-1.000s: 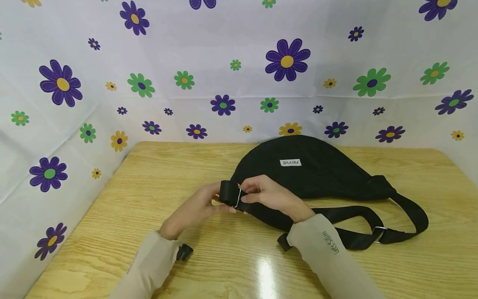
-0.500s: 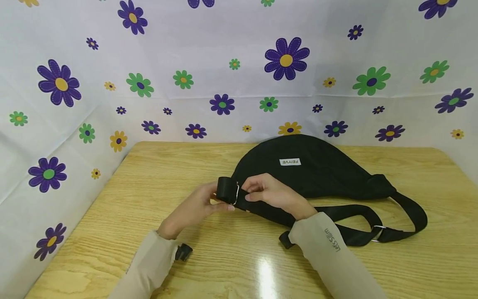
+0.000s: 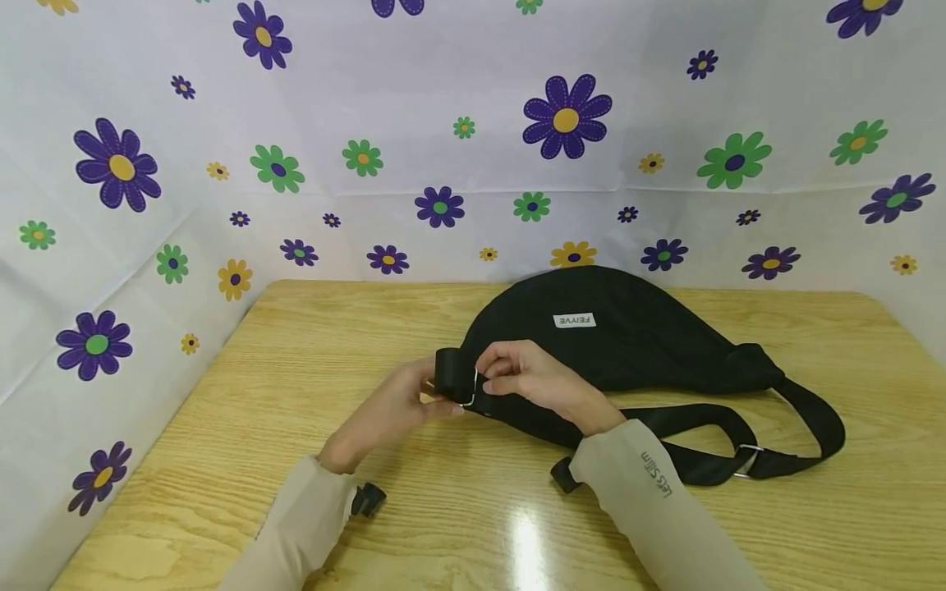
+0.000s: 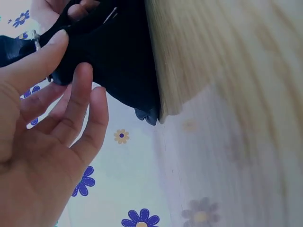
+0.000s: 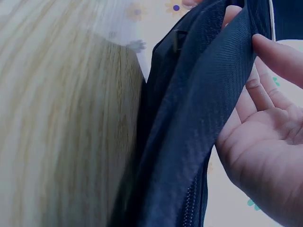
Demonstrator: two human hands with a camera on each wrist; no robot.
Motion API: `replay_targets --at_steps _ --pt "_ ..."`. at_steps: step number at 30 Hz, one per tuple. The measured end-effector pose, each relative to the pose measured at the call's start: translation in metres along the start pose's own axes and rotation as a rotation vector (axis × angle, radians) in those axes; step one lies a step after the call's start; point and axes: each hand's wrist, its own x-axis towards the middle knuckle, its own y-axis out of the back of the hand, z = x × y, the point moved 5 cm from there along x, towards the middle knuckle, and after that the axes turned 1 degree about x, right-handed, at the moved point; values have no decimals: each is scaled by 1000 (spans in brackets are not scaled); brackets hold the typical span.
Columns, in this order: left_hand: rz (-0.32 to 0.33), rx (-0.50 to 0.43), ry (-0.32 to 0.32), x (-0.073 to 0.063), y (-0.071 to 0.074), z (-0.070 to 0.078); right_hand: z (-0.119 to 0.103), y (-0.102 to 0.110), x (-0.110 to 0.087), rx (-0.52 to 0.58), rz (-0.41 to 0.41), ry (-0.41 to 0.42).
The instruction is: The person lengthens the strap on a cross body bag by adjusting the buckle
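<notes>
A black waist bag (image 3: pixel 628 345) with a white label lies on the table, its left end lifted between the hands. There, the black strap (image 3: pixel 454 373) bends into a loop through a metal slide buckle (image 3: pixel 474 392). My left hand (image 3: pixel 395 406) pinches the strap at the loop, thumb below the buckle. On the buckle's other side, my right hand (image 3: pixel 539 382) pinches the strap between thumb and fingers. The left wrist view shows the left thumb on black fabric near the buckle (image 4: pixel 36 41). In the right wrist view, the right thumb presses the strap (image 5: pixel 203 104).
The bag's other strap end curves over the table at the right, through a second metal buckle (image 3: pixel 750 461). Black wrist-worn pieces show at both sleeves. Behind the wooden table (image 3: pixel 325 328) hangs a white cloth (image 3: pixel 414 107) with printed flowers.
The strap loop and buckle shift slightly left, then back right. My right fingers come away from the buckle a little, then close in on its edge again. The bag stays in place.
</notes>
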Motion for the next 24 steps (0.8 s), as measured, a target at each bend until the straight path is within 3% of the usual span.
replay_targets --at_steps 5,12,24 --pt "30 6 21 0 0 -1 -3 -2 -1 39 -23 6" --pt "70 11 39 1 1 0 -12 -11 -1 47 -57 83" --pt "57 49 48 3 1 1 -17 -16 -1 -153 57 144"
